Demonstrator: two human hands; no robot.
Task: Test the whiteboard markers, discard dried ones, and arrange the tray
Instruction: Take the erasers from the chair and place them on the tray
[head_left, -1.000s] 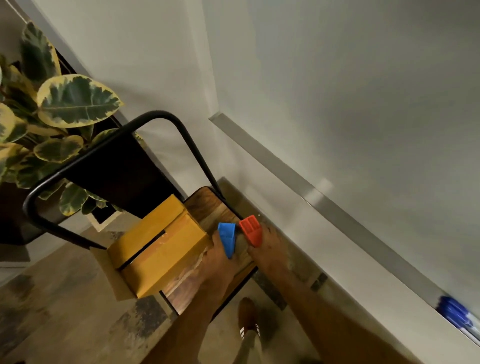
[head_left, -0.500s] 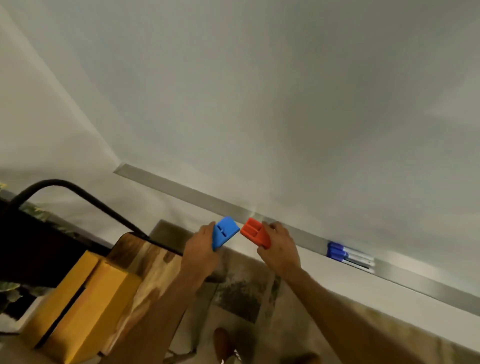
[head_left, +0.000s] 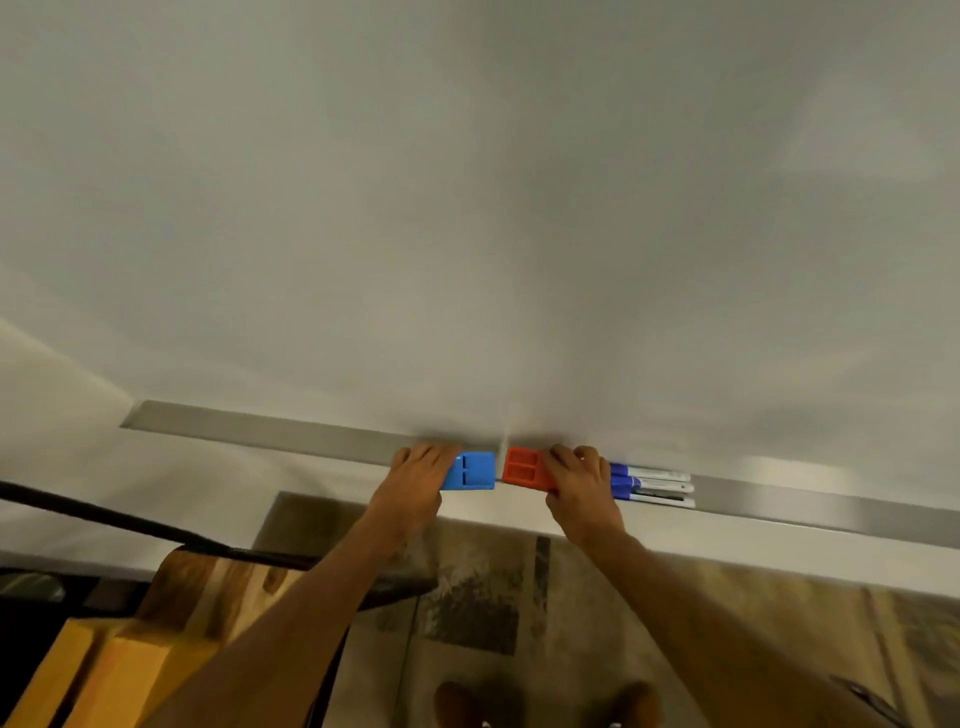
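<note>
Nearest to the person, below both forearms, are the patchy floor and two shoe tips (head_left: 545, 709). Under the left forearm stands a wooden stool (head_left: 208, 587) with yellow boxes (head_left: 98, 675) on it.

Further out, the left hand (head_left: 418, 475) grips a blue block (head_left: 470, 470) – maybe an eraser, I cannot tell – with the fingers curled over its outer end. The right hand (head_left: 579, 480) grips an orange block (head_left: 524, 470) in the same way. The two blocks sit at the metal tray (head_left: 270, 428) of the whiteboard (head_left: 467, 208), with a small gap between them.

Just beyond the right hand, on its outer side, the blue-capped markers (head_left: 652, 486) lie on the tray, side by side; the knuckles seem to touch the caps.

I judge that the blocks are being set down to arrange the tray. The tray is narrow, so a block released with its edge hanging over could tip and fall to the floor. If the right hand slides outward it may push the markers – they are round and could roll off.
</note>
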